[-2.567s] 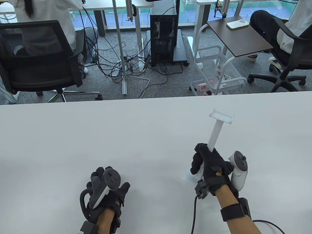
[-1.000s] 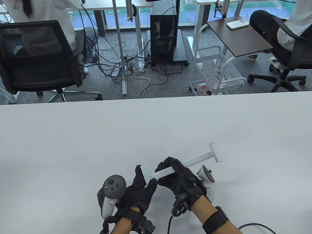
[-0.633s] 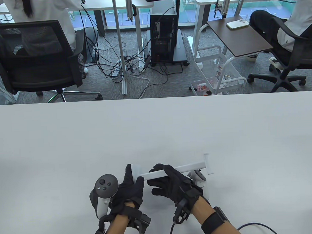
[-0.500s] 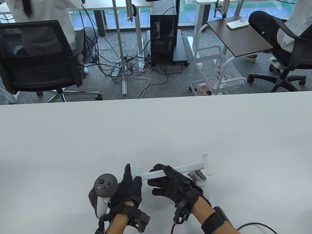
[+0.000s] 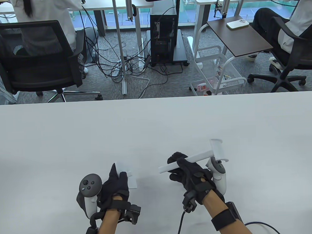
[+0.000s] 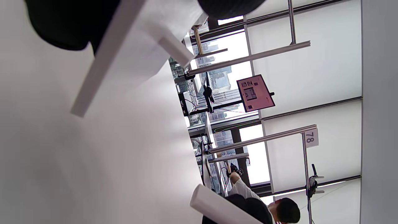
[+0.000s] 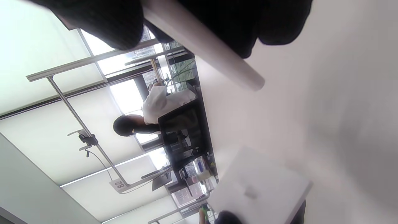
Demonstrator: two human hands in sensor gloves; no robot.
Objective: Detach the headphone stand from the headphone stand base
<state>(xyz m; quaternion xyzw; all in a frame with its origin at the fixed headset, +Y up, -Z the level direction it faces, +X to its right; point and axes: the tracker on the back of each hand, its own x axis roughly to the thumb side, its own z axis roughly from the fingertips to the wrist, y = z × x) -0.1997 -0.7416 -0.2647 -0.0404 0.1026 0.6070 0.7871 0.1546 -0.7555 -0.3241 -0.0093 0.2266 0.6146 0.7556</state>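
The white headphone stand (image 5: 199,156) and its flat white base (image 5: 128,177) are apart, with a gap between them. My right hand (image 5: 186,170) grips the stand's post near its free lower end; the cradle top (image 5: 219,150) points right. The post also shows in the right wrist view (image 7: 202,43) under my gloved fingers (image 7: 102,21). My left hand (image 5: 115,183) holds the base plate by its edge, just above the table. The base shows in the left wrist view (image 6: 136,53), and in the right wrist view (image 7: 258,189).
The white table (image 5: 69,141) spreads wide around both hands. Its far edge (image 5: 155,98) runs across the middle of the table view. Beyond it are office chairs, cables and a wire cart on the floor.
The stand has come out of the base. My left hand moved left with the base; my right hand moved right and slightly up with the stand.
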